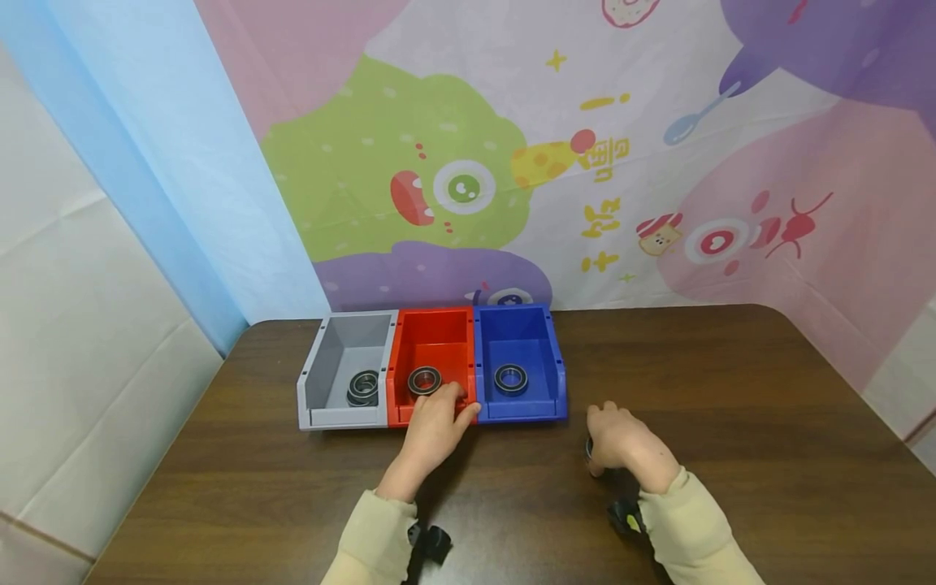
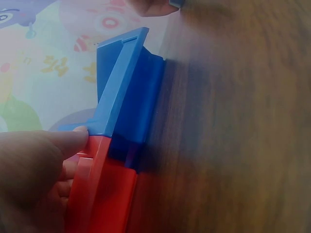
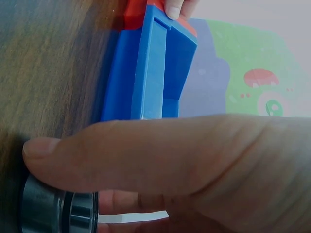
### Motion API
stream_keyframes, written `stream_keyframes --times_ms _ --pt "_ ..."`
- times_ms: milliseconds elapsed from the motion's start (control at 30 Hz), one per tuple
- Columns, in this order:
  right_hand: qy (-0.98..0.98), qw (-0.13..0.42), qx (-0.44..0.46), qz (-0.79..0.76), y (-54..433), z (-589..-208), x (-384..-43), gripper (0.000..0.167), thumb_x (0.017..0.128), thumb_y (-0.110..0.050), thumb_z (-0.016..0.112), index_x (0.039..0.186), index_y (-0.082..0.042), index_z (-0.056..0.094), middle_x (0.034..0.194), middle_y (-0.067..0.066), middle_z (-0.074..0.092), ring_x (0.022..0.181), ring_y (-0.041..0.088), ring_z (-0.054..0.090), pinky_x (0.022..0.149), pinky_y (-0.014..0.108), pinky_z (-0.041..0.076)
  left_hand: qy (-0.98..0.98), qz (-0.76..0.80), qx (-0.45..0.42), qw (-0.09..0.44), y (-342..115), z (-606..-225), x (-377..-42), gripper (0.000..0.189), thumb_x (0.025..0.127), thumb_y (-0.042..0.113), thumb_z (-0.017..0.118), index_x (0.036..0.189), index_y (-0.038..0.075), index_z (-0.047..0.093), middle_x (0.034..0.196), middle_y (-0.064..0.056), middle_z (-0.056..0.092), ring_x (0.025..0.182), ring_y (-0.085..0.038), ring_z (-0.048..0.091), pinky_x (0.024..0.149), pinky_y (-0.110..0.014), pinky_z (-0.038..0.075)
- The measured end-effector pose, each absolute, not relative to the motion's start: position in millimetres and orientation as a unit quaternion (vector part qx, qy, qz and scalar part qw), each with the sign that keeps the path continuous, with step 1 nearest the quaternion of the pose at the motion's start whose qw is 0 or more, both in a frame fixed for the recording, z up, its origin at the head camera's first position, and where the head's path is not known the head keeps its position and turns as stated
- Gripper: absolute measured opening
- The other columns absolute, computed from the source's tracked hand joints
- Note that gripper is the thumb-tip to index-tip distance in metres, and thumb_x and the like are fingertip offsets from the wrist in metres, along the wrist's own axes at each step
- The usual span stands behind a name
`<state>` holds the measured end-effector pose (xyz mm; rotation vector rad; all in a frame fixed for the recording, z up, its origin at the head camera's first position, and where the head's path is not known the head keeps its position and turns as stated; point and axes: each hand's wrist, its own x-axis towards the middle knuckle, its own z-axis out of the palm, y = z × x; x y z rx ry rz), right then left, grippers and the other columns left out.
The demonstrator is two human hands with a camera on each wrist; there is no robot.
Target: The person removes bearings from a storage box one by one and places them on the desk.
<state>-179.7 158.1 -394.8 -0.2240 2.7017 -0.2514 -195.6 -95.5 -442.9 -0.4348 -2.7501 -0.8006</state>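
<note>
My left hand (image 1: 433, 426) grips the front right corner of the red bin (image 1: 436, 327). Its thumb lies on the rim where red meets blue, while the other fingers reach inside. A ball bearing (image 1: 424, 381) lies in the red bin beside those fingers. On the table to the right of the blue bin (image 1: 515, 325), my right hand (image 1: 621, 439) holds metal ball bearings (image 3: 82, 213) between thumb and fingers. They look like two side by side in the right wrist view, close to the tabletop, partly hidden by the thumb.
The grey bin (image 1: 310, 382) stands left of the red one, with stacked bearings (image 1: 363, 387) inside. Another bearing (image 1: 510, 379) lies in the blue bin. All three bins touch in a row near the back edge of the brown table (image 1: 731, 390), before a cartoon-printed curtain (image 1: 409, 106).
</note>
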Motion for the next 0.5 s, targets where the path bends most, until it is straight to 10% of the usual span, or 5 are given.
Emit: stream_keyframes --times_ms 500 --pt "0.975 0.187 -0.084 -0.089 156.1 -389.3 -176.3 0.069 0.077 -0.023 0.083 0.125 0.014 0.050 0.120 0.031 0.051 0.109 0.046 0.054 0.084 0.055 0.048 -0.944 -0.274 -0.147 0.112 -95.5 -441.3 -195.5 0.020 0.091 0.024 0.069 0.091 0.006 0.061 0.082 -0.006 0.063 0.082 -0.024 0.060 0.076 -0.039 0.041"
